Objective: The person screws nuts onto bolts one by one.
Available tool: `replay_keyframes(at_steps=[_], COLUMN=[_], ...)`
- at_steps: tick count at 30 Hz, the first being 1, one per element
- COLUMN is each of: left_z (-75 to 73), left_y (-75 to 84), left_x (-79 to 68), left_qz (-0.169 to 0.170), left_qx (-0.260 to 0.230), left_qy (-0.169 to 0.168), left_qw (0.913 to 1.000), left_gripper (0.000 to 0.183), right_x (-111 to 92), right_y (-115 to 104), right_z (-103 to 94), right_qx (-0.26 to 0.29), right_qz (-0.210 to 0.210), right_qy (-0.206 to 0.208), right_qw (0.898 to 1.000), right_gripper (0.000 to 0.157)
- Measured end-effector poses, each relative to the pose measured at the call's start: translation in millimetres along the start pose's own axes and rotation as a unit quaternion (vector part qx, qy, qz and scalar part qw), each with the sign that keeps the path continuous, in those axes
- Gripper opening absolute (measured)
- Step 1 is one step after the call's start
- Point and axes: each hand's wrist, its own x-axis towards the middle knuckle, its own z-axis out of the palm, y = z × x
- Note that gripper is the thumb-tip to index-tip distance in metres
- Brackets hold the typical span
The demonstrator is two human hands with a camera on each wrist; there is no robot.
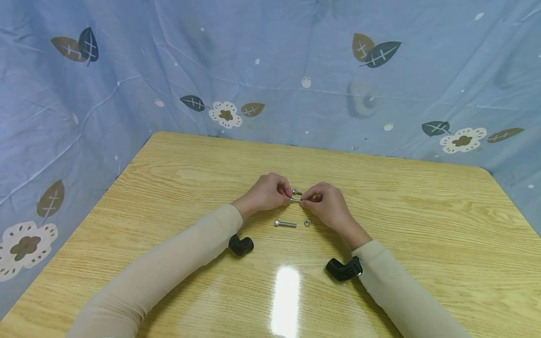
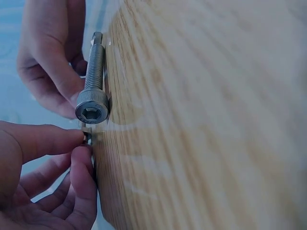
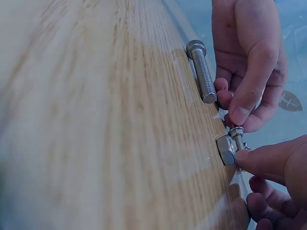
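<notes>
Slim bolt [image 3: 240, 141], metal and threaded, lies between the two hands, near the surface [image 1: 405, 216]. The left hand [image 1: 267, 192] pinches the end with the hexagonal piece [image 3: 236, 131], which may be a nut or a head; I cannot tell which. The right hand [image 1: 328, 204] pinches the opposite end of the shank, with only a narrow gap between finger and thumb. It should handle as light, rigid and hard to damage, but so thin that it offers little to hold and could roll or slide from smooth fingertips. The hexagonal flats look the best place for a turning grip; the thread should give some bite, though a pinch near the tip would leave the middle free. Just beyond the hands lies another small bolt [image 1: 297, 192]. Nearer the wearer, a larger socket-head bolt [image 1: 286, 224] would feel heavier and steadier, gripped by its knurled head; the loose nut [image 1: 307, 223] beside it suits a pinch across its flats.
</notes>
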Motion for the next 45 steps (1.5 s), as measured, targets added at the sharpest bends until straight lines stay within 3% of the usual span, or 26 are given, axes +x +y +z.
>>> replay_keyframes(at_steps=[13, 22, 30, 39, 45], left_z=[0.9, -3.6, -10.3, -16.3, -15.4], left_y=[3.5, 4.1, -5.8, -15.4, -15.0], left_x=[-3.4, -9.3, -25.6, -49.3, -57.7], left_qz=[0.005, -0.010, -0.009, -0.014, 0.005], left_qx=[0.003, -0.012, -0.024, -0.054, -0.049], left_qy=[0.003, 0.005, -0.006, -0.037, -0.053], left_qw=[1.0000, 0.9999, 0.9997, 0.9978, 0.9974], left_gripper=[0.006, 0.004, 0.008, 0.006, 0.007], right_x=[-1, -8, -18, -30, -35], right_y=[-1, 1, 11, 16, 14], right_z=[-1.3, -10.9, -20.6, -24.9, -24.1], right_qx=[-0.010, 0.047, 0.073, 0.093, 0.055], right_qz=[0.008, 0.006, -0.039, -0.055, -0.056], right_qy=[-0.003, -0.021, -0.075, -0.115, -0.115], right_qw=[1.000, 0.999, 0.994, 0.987, 0.990], right_gripper=[0.005, 0.013, 0.021, 0.027, 0.025])
